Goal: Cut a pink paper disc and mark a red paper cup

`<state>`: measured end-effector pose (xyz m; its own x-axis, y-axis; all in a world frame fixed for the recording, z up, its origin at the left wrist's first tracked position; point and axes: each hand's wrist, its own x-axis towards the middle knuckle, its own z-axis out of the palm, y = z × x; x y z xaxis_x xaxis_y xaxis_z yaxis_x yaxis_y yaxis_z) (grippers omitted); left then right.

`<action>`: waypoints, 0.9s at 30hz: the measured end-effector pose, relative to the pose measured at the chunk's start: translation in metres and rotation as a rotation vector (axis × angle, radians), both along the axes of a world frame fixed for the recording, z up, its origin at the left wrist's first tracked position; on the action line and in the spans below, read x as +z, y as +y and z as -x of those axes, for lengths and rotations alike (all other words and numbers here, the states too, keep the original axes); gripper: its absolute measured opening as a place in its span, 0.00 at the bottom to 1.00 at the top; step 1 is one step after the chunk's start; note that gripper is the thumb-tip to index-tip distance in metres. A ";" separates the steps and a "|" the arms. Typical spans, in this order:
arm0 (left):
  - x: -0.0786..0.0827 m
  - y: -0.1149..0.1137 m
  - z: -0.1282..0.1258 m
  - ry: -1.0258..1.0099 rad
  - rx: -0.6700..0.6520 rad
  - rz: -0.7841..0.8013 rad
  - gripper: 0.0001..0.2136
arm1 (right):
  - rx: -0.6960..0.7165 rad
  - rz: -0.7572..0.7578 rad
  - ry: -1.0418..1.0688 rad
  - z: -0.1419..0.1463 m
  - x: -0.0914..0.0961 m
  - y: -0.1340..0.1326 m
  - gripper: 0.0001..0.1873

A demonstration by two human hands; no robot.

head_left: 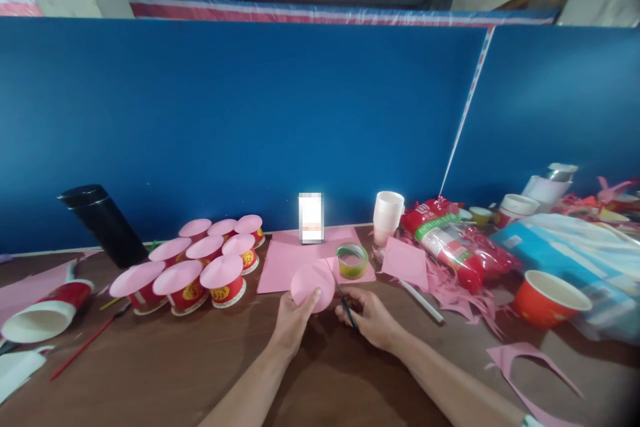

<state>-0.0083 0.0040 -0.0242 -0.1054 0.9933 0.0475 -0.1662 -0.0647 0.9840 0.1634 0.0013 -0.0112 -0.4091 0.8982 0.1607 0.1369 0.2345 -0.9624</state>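
Note:
Pinched between the thumb and fingers of my left hand [293, 321] is a round piece of pink paper [310, 285], with a pointed offcut still at its upper right edge. My right hand [373, 319] grips dark-handled scissors [352, 317], whose blades point up along the right edge of that piece. Just behind both hands lie larger pink paper sheets [277, 263]. A greenish roll of tape [351, 272] rests on them, close to the scissors' tips. My left fingers under the paper are hidden.
Several red paper cups [227, 293] topped with pink discs [223, 271] stand at left. A black bottle [103, 223] leans behind them. Stacked white cups [388, 213], a red cup package [450, 240], pink scraps [465, 297] and an orange cup [543, 307] sit at right.

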 end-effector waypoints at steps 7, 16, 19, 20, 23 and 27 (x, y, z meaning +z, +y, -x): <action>0.006 -0.002 -0.001 0.006 0.022 0.044 0.19 | -0.002 -0.011 0.008 0.000 0.001 0.000 0.10; 0.015 -0.006 -0.004 0.023 0.041 0.058 0.19 | 0.003 0.011 0.004 0.000 0.001 0.000 0.09; 0.010 -0.004 -0.001 0.033 0.029 0.046 0.19 | -0.004 0.003 -0.012 -0.001 0.000 0.000 0.10; 0.008 -0.003 0.000 0.040 0.024 0.042 0.18 | -0.005 0.001 -0.021 -0.002 -0.001 0.000 0.10; 0.004 -0.002 0.001 0.050 -0.001 0.033 0.18 | -0.016 -0.005 -0.039 -0.002 -0.002 0.000 0.09; 0.007 -0.003 0.001 0.058 -0.019 0.036 0.17 | -0.009 0.014 -0.006 -0.002 -0.002 0.001 0.11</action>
<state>-0.0090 0.0010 -0.0172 -0.0849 0.9962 0.0170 -0.1095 -0.0262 0.9936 0.1652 0.0020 -0.0134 -0.4018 0.9041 0.1455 0.1443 0.2194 -0.9649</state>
